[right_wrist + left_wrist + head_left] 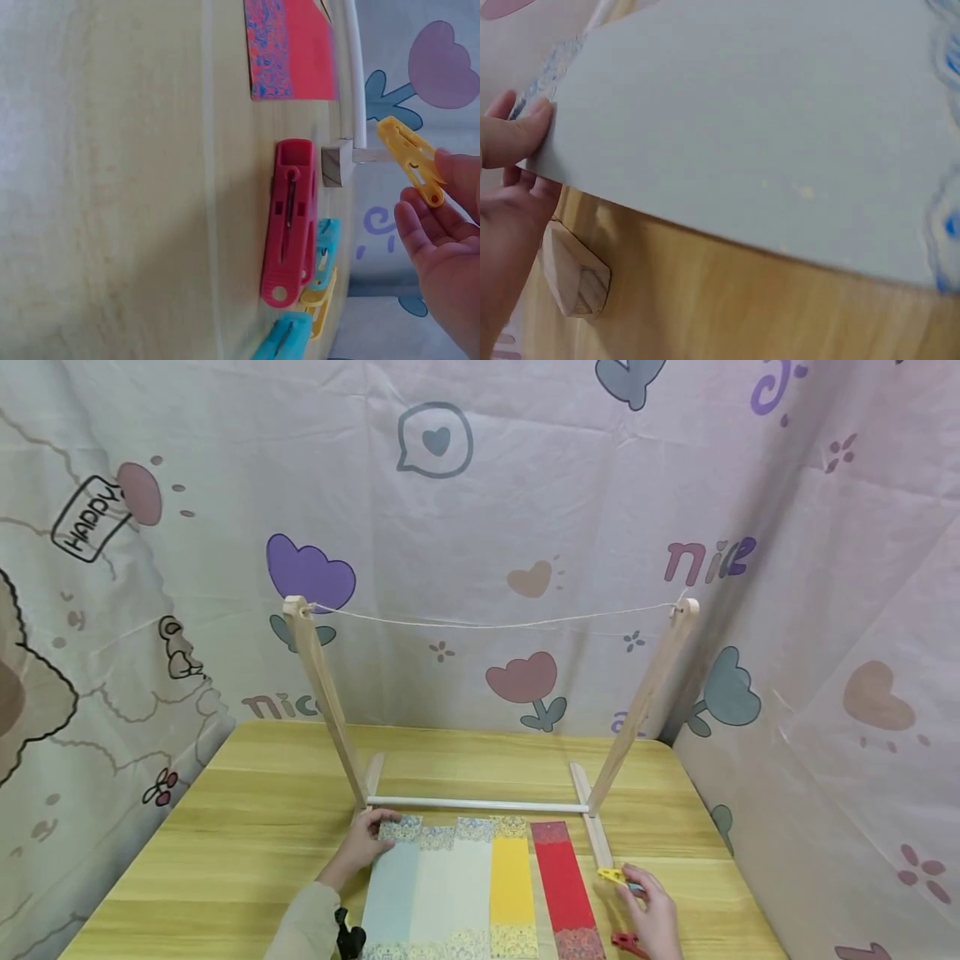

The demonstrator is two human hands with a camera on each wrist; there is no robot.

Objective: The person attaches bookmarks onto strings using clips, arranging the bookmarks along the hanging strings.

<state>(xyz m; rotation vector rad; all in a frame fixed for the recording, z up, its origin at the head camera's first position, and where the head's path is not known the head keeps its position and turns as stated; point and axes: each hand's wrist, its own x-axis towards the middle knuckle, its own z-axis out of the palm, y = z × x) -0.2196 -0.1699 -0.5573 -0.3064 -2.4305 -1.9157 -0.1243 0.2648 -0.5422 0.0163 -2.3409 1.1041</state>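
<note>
My left hand [358,847] pinches the top left corner of a pale blue paper strip [393,893] with lacy patterned ends. In the left wrist view, the thumb lies on the strip's face [727,142] and fingers are behind it. Beside it lie two whitish strips [471,885], a yellow strip [512,881] and, a little apart, a red strip [564,881]. My right hand [656,914] holds a yellow clothespin [411,160] between thumb and fingers, raised above the table in the right wrist view.
A wooden stand has two slanted posts [326,702] with a string [465,626] tied across the top and a white rod [480,804] low down. Near my right hand lie a red clothespin [289,225] and several blue and yellow ones. A patterned cloth [450,527] hangs behind the table.
</note>
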